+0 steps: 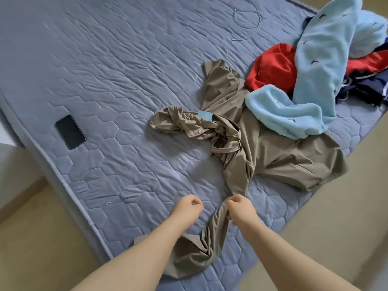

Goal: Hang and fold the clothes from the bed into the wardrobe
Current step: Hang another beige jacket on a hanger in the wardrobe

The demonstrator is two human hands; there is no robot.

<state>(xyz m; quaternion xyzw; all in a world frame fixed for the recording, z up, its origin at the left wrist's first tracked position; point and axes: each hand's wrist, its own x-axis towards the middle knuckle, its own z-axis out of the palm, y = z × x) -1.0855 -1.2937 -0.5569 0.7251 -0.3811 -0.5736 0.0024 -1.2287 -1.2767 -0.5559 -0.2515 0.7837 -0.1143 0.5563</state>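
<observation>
A khaki-brown garment (262, 148) lies crumpled across the blue quilted bed (105, 70), with a pale blue tag on its bunched part. One long stretch of it runs toward me. My right hand (239, 208) grips that stretch, fingers curled round the fabric. My left hand (188, 207) hovers just to the left of it with fingers curled and nothing in it. At the right edge of the bed lies a heap of other clothes: light blue fleece (315, 66), a red garment (273, 66) and dark navy pieces (369, 85).
A black phone (70, 131) lies on the bed at the left, near the edge. A thin cord (247, 19) loops on the quilt at the top. Beige floor (346, 206) shows right of the bed and at the lower left.
</observation>
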